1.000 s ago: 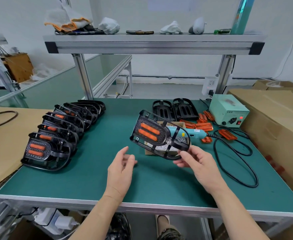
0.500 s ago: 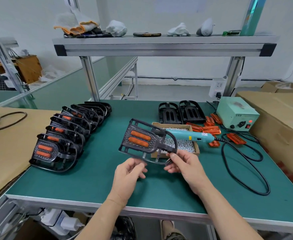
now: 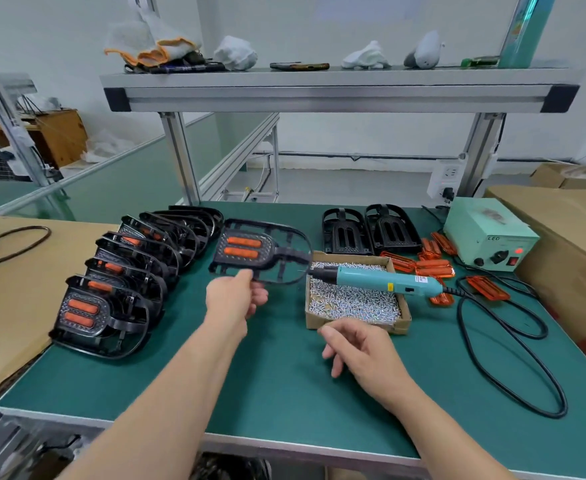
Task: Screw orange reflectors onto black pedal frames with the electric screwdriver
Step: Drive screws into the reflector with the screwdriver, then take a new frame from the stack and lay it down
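Pinching the near rim of a black pedal frame (image 3: 286,253) between thumb and fingers, our left hand (image 3: 234,299) holds it off the green table (image 3: 284,393), tilted so that its face looks toward us. Two orange reflectors (image 3: 244,242) sit one above the other in the frame's solid end, on our left. Our right hand (image 3: 360,351) hovers over the table with its fingers loosely curled and nothing in them, just in front of the cardboard box of screws (image 3: 353,301). We see the electric screwdriver (image 3: 385,280) lying across that box, its tip pointing left and close to the held frame's open loop. Its black cable (image 3: 513,382) loops over the right side of the table, near the pale green power unit (image 3: 485,233). To our left a row of fitted pedals (image 3: 125,282) leans one against the next, with reflectors showing plainly on the nearest. Behind the box two bare frames (image 3: 367,230) lie side by side, and loose reflectors (image 3: 433,265) are scattered between them and the power unit. Overhead, a metal shelf (image 3: 336,88) carries rags and gloves.
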The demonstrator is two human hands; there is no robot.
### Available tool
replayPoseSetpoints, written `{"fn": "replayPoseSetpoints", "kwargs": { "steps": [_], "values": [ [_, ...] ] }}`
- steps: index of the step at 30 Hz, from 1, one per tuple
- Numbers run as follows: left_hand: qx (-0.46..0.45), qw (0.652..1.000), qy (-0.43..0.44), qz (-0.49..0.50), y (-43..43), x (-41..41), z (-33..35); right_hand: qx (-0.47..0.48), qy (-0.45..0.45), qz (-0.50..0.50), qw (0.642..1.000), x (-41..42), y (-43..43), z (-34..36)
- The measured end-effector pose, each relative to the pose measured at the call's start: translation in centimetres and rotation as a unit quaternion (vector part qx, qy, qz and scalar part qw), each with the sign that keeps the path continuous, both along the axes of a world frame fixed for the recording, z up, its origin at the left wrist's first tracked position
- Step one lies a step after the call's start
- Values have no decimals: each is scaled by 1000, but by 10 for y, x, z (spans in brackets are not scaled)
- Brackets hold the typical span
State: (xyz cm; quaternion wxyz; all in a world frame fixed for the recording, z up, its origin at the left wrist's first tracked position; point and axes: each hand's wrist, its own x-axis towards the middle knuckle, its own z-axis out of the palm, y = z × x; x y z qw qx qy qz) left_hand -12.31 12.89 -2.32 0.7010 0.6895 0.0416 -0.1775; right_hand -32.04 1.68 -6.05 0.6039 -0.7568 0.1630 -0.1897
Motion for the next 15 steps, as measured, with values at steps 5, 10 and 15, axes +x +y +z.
{"fn": "replayPoseSetpoints", "kwargs": {
  "steps": [5,10,15],
  "values": [
    [26,999,33,0,-36,71,-3,-27,13,-1,1000,-2,-1,-1],
    [84,994,72,-13,-65,119,-13,-24,13,-10,1000,-1,-1,-1],
    [95,991,92,-29,-79,145,-23,-26,18,-7,999,-1,-2,0]
  ]
}}
